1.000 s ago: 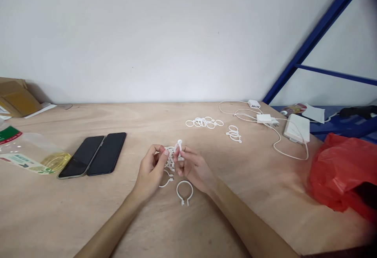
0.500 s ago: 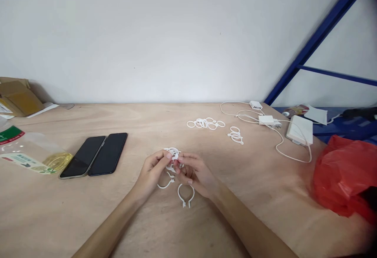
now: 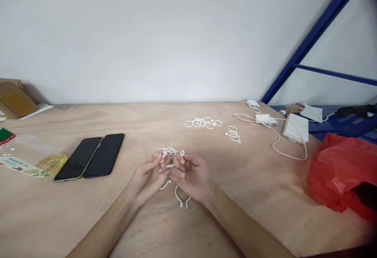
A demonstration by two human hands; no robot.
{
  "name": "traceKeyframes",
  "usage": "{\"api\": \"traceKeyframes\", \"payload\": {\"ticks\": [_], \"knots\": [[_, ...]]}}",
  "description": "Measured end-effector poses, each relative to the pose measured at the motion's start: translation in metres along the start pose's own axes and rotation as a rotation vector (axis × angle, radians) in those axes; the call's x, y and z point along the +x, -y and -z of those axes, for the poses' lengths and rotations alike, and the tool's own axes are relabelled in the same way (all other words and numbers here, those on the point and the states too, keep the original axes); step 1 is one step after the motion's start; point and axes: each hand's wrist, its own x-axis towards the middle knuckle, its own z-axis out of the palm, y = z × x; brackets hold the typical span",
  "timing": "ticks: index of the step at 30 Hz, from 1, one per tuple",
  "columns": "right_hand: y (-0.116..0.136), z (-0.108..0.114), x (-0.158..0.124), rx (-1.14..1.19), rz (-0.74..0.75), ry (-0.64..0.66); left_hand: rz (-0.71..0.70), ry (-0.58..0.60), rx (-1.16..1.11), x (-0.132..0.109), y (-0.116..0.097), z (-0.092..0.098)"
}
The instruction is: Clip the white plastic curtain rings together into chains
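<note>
My left hand and my right hand meet over the middle of the wooden table, fingers curled and pinching one white plastic ring between them. A small heap of white rings lies just behind my fingertips. An open white ring rests on the table under my right hand, partly hidden by it.
Two dark phones lie side by side at the left, next to a clear plastic bag. More white rings and a smaller cluster lie further back. Chargers with cables, a white box and a red bag sit at the right.
Both hands have lowered slightly and closed in together, turning the ring between the fingers. My right hand now covers part of the open ring on the table.
</note>
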Motion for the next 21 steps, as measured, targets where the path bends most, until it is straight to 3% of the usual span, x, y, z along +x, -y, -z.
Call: {"api": "traceKeyframes", "payload": {"ticks": [4,6,9,11,13,15,17,21], "knots": [[0.007,-0.004,0.000,-0.135,0.018,-0.008,-0.047,-0.011,0.109,-0.001,-0.002,-0.004],[0.013,-0.001,0.002,-0.315,0.039,-0.097,-0.095,-0.042,0.285,-0.002,-0.004,-0.005],[0.028,0.017,0.006,-0.738,0.252,-0.440,-0.263,-0.156,0.757,-0.003,-0.006,-0.001],[0.044,0.034,0.005,-1.156,0.459,-0.739,-0.393,-0.211,1.125,-0.003,-0.005,0.005],[0.061,0.052,0.001,-1.566,0.527,-0.962,-0.481,-0.203,1.372,-0.002,-0.001,0.011],[0.075,0.067,-0.004,-1.843,0.412,-1.185,-0.515,-0.153,1.485,-0.002,0.003,0.015],[0.084,0.077,-0.008,-1.984,0.271,-1.310,-0.525,-0.123,1.534,-0.001,0.006,0.017],[0.088,0.084,-0.010,-2.051,0.111,-1.349,-0.529,-0.132,1.539,-0.002,0.007,0.015]]}}
